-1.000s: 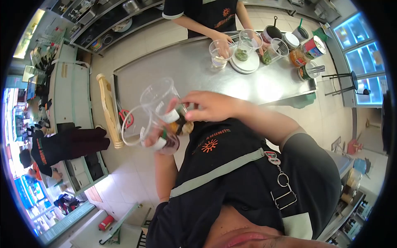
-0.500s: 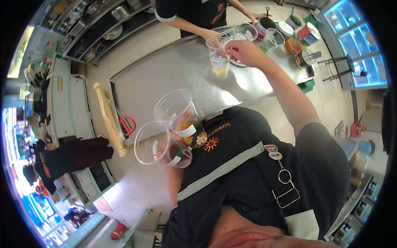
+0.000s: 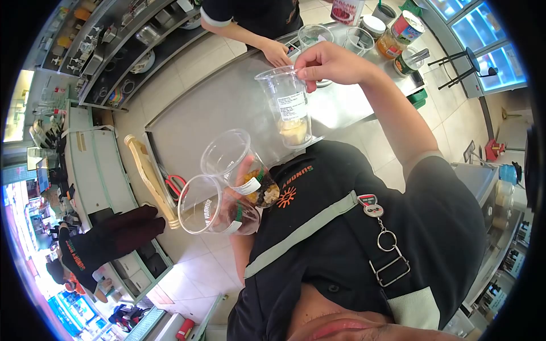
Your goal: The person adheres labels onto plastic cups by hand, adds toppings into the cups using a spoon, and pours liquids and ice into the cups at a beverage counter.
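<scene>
My right hand (image 3: 330,63) pinches the rim of a clear plastic cup (image 3: 293,111), raised above the near table edge. The cup carries a white printed label and has pale yellow chunks at the bottom. Lower left, my left hand (image 3: 245,169) is wrapped around two more clear cups, its fingers partly hidden behind the plastic. One labelled cup (image 3: 263,190) contains yellow, dark and pale pieces. The other cup (image 3: 196,211), tilted beside it, has something dark reddish near its base.
Across the steel table (image 3: 199,108) a co-worker's hand (image 3: 277,52) reaches in. Cans, jars and clear containers, including a yellow-red can (image 3: 407,26), crowd the table's right end. Red-handled scissors (image 3: 175,184) lie at the left edge. Another person (image 3: 96,244) stands far left.
My right hand has lifted the labelled cup off the table area and brought it closer to my body. My left hand keeps its two cups, shifted slightly left in view.
</scene>
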Demonstrator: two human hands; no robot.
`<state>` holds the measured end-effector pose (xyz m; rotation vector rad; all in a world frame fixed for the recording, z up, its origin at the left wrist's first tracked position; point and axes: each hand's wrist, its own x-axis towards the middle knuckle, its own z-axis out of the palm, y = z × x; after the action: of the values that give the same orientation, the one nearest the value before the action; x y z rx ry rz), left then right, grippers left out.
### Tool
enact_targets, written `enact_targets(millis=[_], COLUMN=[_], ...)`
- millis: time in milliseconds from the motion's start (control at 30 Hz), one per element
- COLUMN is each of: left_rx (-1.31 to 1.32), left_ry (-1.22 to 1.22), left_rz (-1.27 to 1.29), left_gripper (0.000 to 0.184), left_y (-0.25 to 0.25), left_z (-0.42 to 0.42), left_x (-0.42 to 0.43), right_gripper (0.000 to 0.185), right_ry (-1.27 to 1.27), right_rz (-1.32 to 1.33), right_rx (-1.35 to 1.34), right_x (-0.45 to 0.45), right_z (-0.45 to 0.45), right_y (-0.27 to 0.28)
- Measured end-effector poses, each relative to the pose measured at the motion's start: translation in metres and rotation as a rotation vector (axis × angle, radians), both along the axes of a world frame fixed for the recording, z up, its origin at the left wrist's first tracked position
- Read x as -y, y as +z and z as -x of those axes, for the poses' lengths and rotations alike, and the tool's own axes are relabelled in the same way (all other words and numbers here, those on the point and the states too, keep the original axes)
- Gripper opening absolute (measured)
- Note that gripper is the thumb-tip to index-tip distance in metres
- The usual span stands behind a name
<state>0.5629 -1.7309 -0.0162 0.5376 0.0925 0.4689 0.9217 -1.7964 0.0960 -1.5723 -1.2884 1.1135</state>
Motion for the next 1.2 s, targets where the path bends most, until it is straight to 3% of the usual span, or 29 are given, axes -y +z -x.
enact_targets(millis=[367, 467, 533, 600, 733, 800, 833, 1000, 1200], left_rx=[-0.024, -0.02, -0.014, -0.013, -0.026, -0.033, -0.036, -0.058, -0.079], left_ry=[0.002, -0.007, -0.015, -0.035, -0.073, -0.092, -0.099, -0.125, -0.171], left_rz=[-0.009, -0.01, -0.008, -0.007, -0.011, -0.008, -0.008, -0.012, -0.06], left_gripper=[0.089, 0.089, 0.089, 0.089, 0.088, 0.088, 0.088, 0.088, 0.088], left_y=[0.002, -0.001, -0.003, -0.004, -0.003, -0.004, -0.005, -0.002, 0.004], left_z=[-0.002, -0.009, -0.015, -0.019, -0.023, -0.025, -0.028, -0.043, -0.062], left_x=[0.006, 0.006, 0.005, 0.004, 0.004, 0.004, 0.004, 0.006, 0.011], right_gripper=[0.017, 0.02, 0.019, 0.019, 0.02, 0.027, 0.033, 0.038, 0.034], right_ry=[-0.001, -0.136, -0.087, -0.159, -0.249, -0.39, -0.394, -0.903, -0.981], right_rz=[-0.027, -0.028, 0.004, -0.048, 0.065, -0.038, 0.045, 0.291, 0.323], right_rx=[-0.059, 0.175, 0.437, 0.703, 0.66, 0.612, 0.65, 0.774, 0.841], right_x=[0.01, 0.008, 0.004, 0.0, -0.003, 0.008, 0.02, 0.076, 0.09], right_z=[-0.007, 0.004, 0.016, 0.021, 0.016, 0.024, 0.021, -0.063, -0.116], right_y=[-0.004, -0.015, -0.028, -0.07, -0.122, -0.117, -0.111, -0.083, -0.121])
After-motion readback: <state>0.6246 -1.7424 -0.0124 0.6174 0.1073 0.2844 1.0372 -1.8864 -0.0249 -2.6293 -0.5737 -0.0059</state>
